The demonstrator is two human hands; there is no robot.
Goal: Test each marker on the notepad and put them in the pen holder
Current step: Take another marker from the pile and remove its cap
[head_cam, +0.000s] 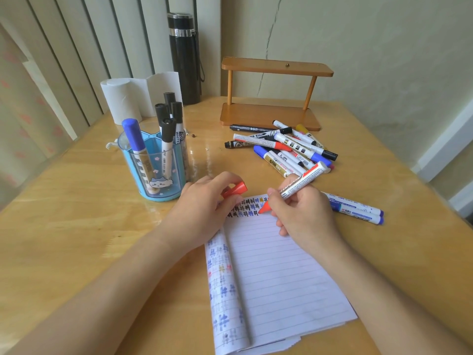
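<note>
Testing a red marker (302, 181) on the notepad (276, 272), its tip at the top line of the open page.

The right hand (304, 213) pinches the uncapped marker's barrel between curled fingers, tip down beside a row of dark and blue scribbles; the left hand (204, 208) rests on the notepad's upper left corner, fingers curled round the red cap (236, 189). Left of the notepad and beyond it stands the blue pen holder (163, 183), with one blue-capped marker (133, 134) and four black-capped markers (167, 129) upright inside. A loose pile of markers (286, 147) lies beyond the notepad, and two blue-ended markers (358, 210) lie just to its right. Farther beyond the notepad stand a wooden shelf (271, 116), a black flask (184, 57) and a paper roll (125, 98), all on the wooden table (76, 201).
</note>
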